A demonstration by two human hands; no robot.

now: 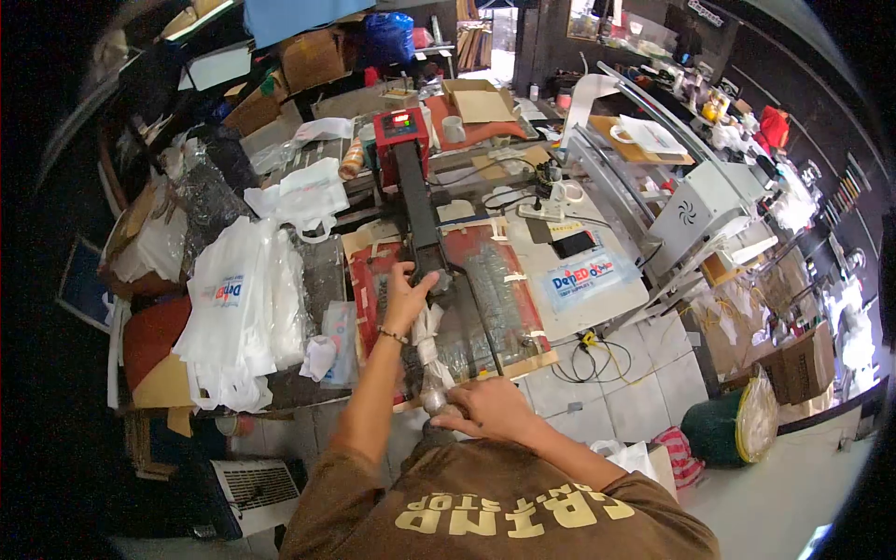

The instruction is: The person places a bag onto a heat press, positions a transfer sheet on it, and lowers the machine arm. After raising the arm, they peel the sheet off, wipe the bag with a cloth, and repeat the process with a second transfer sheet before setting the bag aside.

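Note:
A heat press with a red control box (400,129) and a dark arm (408,191) stands on the table before me. My left hand (408,297) is closed on the press's metal part at the near end of the arm, thumb and fingers curled about it. A lever handle (427,341), wrapped in white material, reaches from there toward my body. Around its near end my right hand (485,409) is closed, the fingertips partly hidden. Below the arm lies the press bed, with a red border (504,257) and a greyish, shiny middle (499,289).
White printed bags (238,299) are stacked at the left. To the right, a phone (573,245) and a printed bag (590,280) lie on a pale tabletop near a power strip (541,211). A cable (588,341) coils on the floor, and a green bin (714,425) stands right.

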